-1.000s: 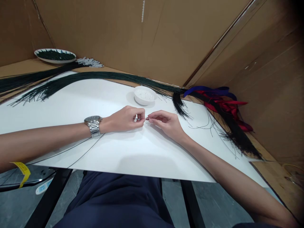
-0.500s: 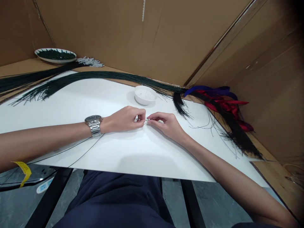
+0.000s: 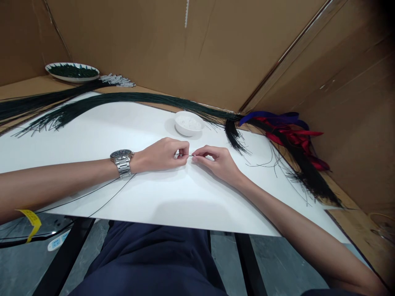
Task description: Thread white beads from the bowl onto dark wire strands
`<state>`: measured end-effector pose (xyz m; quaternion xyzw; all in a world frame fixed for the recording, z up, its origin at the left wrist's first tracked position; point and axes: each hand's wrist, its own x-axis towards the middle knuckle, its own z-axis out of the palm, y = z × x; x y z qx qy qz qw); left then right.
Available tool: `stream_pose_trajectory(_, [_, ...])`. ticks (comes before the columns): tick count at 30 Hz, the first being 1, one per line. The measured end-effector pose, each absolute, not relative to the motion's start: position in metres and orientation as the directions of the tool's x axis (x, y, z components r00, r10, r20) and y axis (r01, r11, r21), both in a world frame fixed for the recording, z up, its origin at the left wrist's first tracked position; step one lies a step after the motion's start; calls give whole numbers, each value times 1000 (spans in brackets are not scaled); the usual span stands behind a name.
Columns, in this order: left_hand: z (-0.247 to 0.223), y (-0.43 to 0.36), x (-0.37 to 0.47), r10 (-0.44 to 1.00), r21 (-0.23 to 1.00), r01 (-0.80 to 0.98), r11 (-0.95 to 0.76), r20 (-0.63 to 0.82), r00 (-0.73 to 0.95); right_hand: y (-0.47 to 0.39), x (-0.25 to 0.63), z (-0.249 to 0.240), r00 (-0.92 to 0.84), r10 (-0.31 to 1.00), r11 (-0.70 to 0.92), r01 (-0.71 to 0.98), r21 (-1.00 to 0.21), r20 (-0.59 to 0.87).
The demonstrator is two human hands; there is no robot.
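Over the middle of the white board [image 3: 173, 189], my left hand [image 3: 165, 154] pinches a thin dark strand [image 3: 190, 156], with a silver watch on that wrist. Close on its right, my right hand [image 3: 217, 161] has thumb and fingertips pinched at the strand's other end, where something tiny and white shows, too small to name. The two hands are a small gap apart. Long dark strands [image 3: 114, 195] run from under the left wrist over the board's front edge. A white bowl [image 3: 189, 124] with pale contents stands just behind the hands.
Bundled dark green strands [image 3: 135, 97] lie along the back. A plate [image 3: 73, 72] of green pieces and white-tipped strands [image 3: 119, 80] sit back left. Black strands [image 3: 296, 158], red ribbon [image 3: 300, 139] and blue ribbon [image 3: 274, 116] lie at right. Cardboard walls [image 3: 160, 45] enclose the board.
My right hand has shifted very slightly to the right, so a little more of the strand shows between the fingertips. My left hand has stayed in place.
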<state>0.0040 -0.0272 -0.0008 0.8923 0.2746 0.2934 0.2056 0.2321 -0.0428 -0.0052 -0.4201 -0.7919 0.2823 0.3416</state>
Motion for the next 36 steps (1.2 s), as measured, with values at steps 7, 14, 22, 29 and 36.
stream_pose_trajectory(7, [1,-28,4,609,528,367,-766,413,677,-42,234,-6,-415,853,498,464,-732,317])
stream_pose_trajectory(14, [0,-28,4,603,522,360,-773,429,673,-44,234,-6,-440,811,576,483,-660,386])
stream_pose_trajectory(22, [-1,-28,4,594,523,346,-779,443,671,-43,234,-6,-472,760,647,487,-587,446])
stream_pose_trajectory(29, [-2,-28,4,607,530,359,-768,427,670,-44,235,-6,-480,773,629,499,-596,414])
stream_pose_trajectory(36, [-2,-28,3,604,520,366,-772,420,677,-45,234,-5,-475,769,636,495,-592,428])
